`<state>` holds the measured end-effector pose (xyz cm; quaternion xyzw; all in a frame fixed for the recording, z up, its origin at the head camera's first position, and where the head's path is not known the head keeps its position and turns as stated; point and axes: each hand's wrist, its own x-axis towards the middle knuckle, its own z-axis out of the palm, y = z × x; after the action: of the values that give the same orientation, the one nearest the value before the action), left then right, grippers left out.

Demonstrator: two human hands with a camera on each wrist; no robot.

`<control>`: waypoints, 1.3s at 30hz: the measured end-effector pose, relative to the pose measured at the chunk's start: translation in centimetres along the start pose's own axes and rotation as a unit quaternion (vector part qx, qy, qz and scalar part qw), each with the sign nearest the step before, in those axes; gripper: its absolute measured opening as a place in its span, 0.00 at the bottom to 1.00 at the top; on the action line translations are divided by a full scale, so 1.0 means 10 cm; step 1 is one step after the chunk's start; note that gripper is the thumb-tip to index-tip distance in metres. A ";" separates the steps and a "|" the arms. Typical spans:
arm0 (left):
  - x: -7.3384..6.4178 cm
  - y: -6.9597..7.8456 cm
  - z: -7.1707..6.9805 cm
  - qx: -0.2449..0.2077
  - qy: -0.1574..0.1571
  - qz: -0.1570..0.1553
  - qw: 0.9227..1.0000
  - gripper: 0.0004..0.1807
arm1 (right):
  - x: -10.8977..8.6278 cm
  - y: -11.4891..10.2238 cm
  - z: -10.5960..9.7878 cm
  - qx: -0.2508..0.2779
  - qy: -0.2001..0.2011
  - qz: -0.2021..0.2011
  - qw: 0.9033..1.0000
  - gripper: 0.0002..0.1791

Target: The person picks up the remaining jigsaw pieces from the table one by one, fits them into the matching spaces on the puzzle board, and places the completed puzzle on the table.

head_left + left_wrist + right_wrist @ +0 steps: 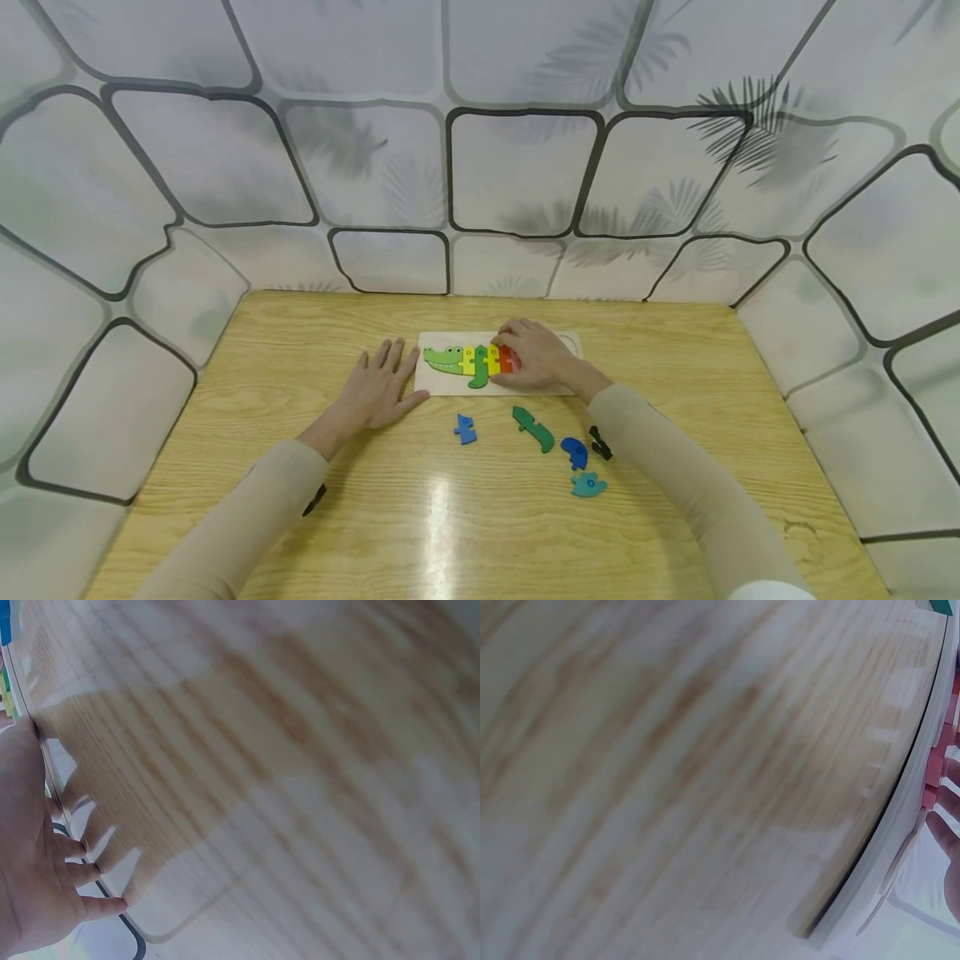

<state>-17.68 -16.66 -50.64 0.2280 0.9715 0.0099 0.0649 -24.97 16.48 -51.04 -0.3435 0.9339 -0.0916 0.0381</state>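
Crocodile puzzle [469,361] lies toward the far side of the table [360,533], its long axis running left to right on a pale board [448,387]. Our right hand [536,357] curves round the row's right end, fingers far and thumb near, holding the red piece [506,360]. Our left hand [375,392] lies flat with straight, spread fingers at the board's left edge. What counts, we judge, is that the loose pieces lie on the near side: the green leg [534,429] slants from far left to near right, and it, the dark blue piece [576,452] and the teal piece [588,484] are nearer our right hand. The light blue piece [466,431] sits between both hands. Bare wood stretches nearward, giving us room; the far wall [517,267] leaves less beyond the board.
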 end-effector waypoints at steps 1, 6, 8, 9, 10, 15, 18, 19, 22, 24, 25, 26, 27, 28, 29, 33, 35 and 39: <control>0.00 0.00 0.00 0.000 0.000 0.000 1.000 0.48 | 0.00 0.00 0.00 0.000 0.000 0.000 1.000 0.40; 0.00 0.00 0.00 0.001 -0.004 -0.002 1.000 0.49 | 0.00 0.00 0.00 -0.002 0.002 -0.004 1.000 0.41; 0.00 0.00 -0.01 0.001 -0.005 -0.002 1.000 0.49 | 0.00 0.00 0.00 -0.004 0.001 -0.004 1.000 0.42; 0.00 0.00 -0.01 0.000 -0.006 -0.002 1.000 0.49 | 0.00 0.01 0.00 -0.007 0.000 -0.005 1.000 0.42; 0.00 0.00 -0.01 -0.001 -0.006 -0.002 1.000 0.49 | 0.00 0.01 0.00 -0.009 -0.001 -0.004 1.000 0.42; 0.00 0.00 -0.01 0.000 -0.009 -0.004 1.000 0.49 | 0.00 0.00 -0.02 -0.009 -0.004 -0.004 1.000 0.42; 0.00 0.00 0.00 0.004 -0.008 -0.004 1.000 0.49 | 0.00 0.00 -0.03 -0.011 -0.005 -0.006 1.000 0.42; 0.00 0.00 -0.01 0.004 -0.008 -0.003 1.000 0.49 | 0.00 0.01 -0.03 -0.013 -0.005 -0.007 1.000 0.42; 0.00 0.00 -0.01 0.006 -0.006 -0.002 1.000 0.49 | -0.01 0.01 -0.05 -0.020 -0.006 -0.011 1.000 0.42; 0.00 0.00 -0.01 0.006 -0.005 -0.003 1.000 0.49 | -0.02 0.01 -0.06 -0.022 -0.007 -0.014 1.000 0.41; 0.00 0.00 -0.01 0.006 -0.004 -0.003 1.000 0.49 | -0.02 0.01 -0.07 -0.022 -0.007 -0.016 1.000 0.41; 0.00 0.00 -0.01 0.005 -0.003 -0.003 1.000 0.49 | -0.03 0.01 -0.07 -0.022 -0.007 -0.018 1.000 0.41; 0.00 0.00 -0.01 0.005 -0.003 -0.003 1.000 0.49 | -0.03 0.02 -0.08 -0.022 -0.007 -0.019 1.000 0.40; 0.00 0.01 -0.01 0.004 -0.003 -0.003 1.000 0.49 | -0.04 0.02 -0.08 -0.021 -0.005 -0.021 1.000 0.40; 0.00 0.01 -0.01 0.004 -0.002 -0.003 1.000 0.49 | -0.05 0.02 -0.09 -0.023 -0.005 -0.023 0.999 0.40; -0.01 0.01 -0.01 0.003 0.002 -0.001 1.000 0.48 | -0.07 0.02 -0.12 -0.024 -0.005 -0.028 0.999 0.41; -0.01 0.01 -0.01 0.004 0.004 -0.001 1.000 0.48 | -0.08 0.02 -0.14 -0.025 -0.009 -0.028 0.999 0.42; 0.00 0.00 0.00 0.003 0.005 0.000 1.000 0.48 | -0.09 0.01 -0.17 -0.031 -0.019 -0.027 0.999 0.43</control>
<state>-17.66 -16.64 -50.68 0.2277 0.9719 0.0077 0.0595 -24.52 17.40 -49.35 -0.3709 0.9259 -0.0571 0.0424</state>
